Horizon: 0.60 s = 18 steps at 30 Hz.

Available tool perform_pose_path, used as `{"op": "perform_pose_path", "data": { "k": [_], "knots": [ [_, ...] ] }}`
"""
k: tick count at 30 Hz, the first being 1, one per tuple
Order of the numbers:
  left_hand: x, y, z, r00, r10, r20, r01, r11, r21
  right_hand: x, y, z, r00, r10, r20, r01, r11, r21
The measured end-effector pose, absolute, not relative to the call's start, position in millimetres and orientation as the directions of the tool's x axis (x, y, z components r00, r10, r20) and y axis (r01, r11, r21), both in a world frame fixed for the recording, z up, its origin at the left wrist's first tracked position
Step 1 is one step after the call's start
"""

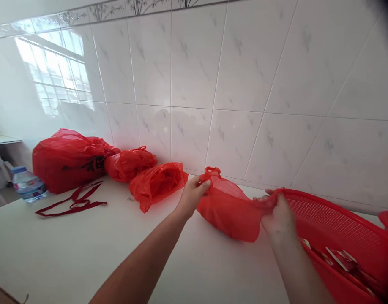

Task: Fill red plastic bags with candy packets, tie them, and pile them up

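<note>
While Held at Both Ends, Red Bag [233, 213] Spans Middle of Surface [143, 261]

Where the near right side is concerned, a red mesh basket [333, 211] stands with small packets [342, 258] inside. Just left of it, the right hand [279, 215] is closed around a gathered end of the thin red bag. The left hand [194, 192] pinches the opposite upper edge between thumb and fingers, near a handle loop. Whether the bag's underside touches the white surface cannot be told.

Further left lies a dark red strap [76, 207], loosely looped. Beyond it, a blue-capped bottle [28, 185] stands beside a large, filled red bag [67, 162]. A smaller bundled bag [130, 164] and a crumpled, open-mouthed bag [157, 183] follow rightward. Behind everything rises a tiled wall [194, 76], reflecting a window.
</note>
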<state>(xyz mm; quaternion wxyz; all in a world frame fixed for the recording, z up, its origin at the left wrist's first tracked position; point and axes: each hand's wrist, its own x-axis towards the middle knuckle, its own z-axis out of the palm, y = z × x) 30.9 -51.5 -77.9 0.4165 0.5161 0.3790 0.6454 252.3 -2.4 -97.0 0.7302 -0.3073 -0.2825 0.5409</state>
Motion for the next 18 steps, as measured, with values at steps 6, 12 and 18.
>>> {"op": "perform_pose_path", "data": {
  "k": [6, 12, 18],
  "knots": [
    [36, -16, -8, -0.022, 0.944, 0.329, -0.318, -0.319, 0.893, 254, 29, -31, 0.207, 0.978, 0.037, -0.574, 0.152, -0.804],
    [24, -59, -10, 0.043, 0.882, 0.469, -0.233, -0.447, 0.863, 258, 13, -18, 0.147, 0.981, 0.123, -0.512, 0.182, -0.840],
    [-13, -84, -91, -0.049, 0.954, 0.297, -0.019, -0.298, 0.954, 283, -38, -88, -0.033, 0.980, 0.196, -0.218, 0.184, -0.958]
  ]
}}
